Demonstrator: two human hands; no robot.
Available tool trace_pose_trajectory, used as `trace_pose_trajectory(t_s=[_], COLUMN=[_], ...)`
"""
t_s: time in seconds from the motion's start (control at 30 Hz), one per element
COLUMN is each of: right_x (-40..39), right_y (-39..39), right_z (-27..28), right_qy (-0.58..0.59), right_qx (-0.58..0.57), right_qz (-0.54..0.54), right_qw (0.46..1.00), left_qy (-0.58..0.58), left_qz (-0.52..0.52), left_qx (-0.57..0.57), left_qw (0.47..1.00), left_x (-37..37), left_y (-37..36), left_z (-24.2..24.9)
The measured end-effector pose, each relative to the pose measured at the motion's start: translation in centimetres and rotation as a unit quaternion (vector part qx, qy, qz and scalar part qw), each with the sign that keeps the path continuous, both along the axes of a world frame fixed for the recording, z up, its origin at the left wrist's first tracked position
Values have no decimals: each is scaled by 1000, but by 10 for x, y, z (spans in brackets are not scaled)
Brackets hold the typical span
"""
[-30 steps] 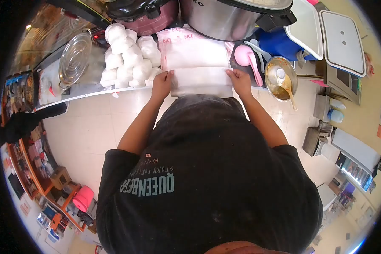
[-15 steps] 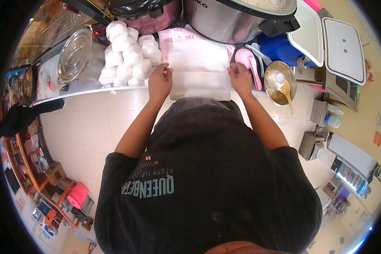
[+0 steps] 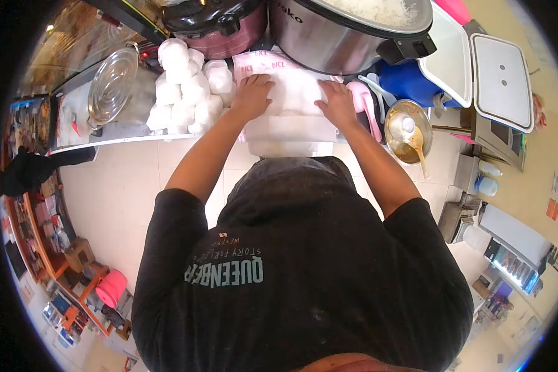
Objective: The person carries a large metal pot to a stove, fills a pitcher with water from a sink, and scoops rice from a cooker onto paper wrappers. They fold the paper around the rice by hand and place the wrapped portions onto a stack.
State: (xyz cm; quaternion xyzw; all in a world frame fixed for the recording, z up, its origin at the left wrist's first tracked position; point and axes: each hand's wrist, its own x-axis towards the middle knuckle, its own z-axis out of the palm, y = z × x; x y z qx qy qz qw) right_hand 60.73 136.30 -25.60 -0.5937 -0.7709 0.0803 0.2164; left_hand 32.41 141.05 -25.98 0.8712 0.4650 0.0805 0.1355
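A stack of white wrapping paper (image 3: 294, 93) with pink lettering lies on the counter in front of me, its near end hanging past the edge. My left hand (image 3: 252, 97) rests on the left side of the paper, fingers stretched forward and holding nothing. On the right side, my right hand (image 3: 336, 104) lies on the paper with its fingers apart. White wrapped bundles (image 3: 189, 93) are piled just left of my left hand. Beside my right hand is a pink rice paddle (image 3: 369, 108).
A large steel rice cooker (image 3: 328, 37) full of rice stands behind the paper, next to a pink rice cooker (image 3: 220, 28). At the right, a metal bowl (image 3: 390, 139) holds a wooden spoon (image 3: 419, 149). A glass lid (image 3: 113, 87) is at the left.
Both hands have moved forward from the paper's near side edges and inward onto its surface. Their fingers have gone from pinched to stretched out.
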Motion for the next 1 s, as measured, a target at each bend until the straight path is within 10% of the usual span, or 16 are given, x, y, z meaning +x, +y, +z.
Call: trace_pose_trajectory(t_s=[0.23,0.43,0.83,1.0], right_x=[5,17,24,19], right_y=[0,-19,-86,-91], right_z=[-3,23,15,9], right_qy=[54,378,220,236], right_qx=[-9,-211,-100,-67], right_qz=[45,-59,-21,-31], right_qw=[997,899,970,969], left_qy=[-56,-196,67,-165], left_qz=[-25,-10,-42,-122], left_qx=[-7,-183,13,108], left_qw=[998,963,997,973], left_x=[-2,-16,-59,-1], left_y=[8,2,-62,-18], left_z=[10,42,71,93])
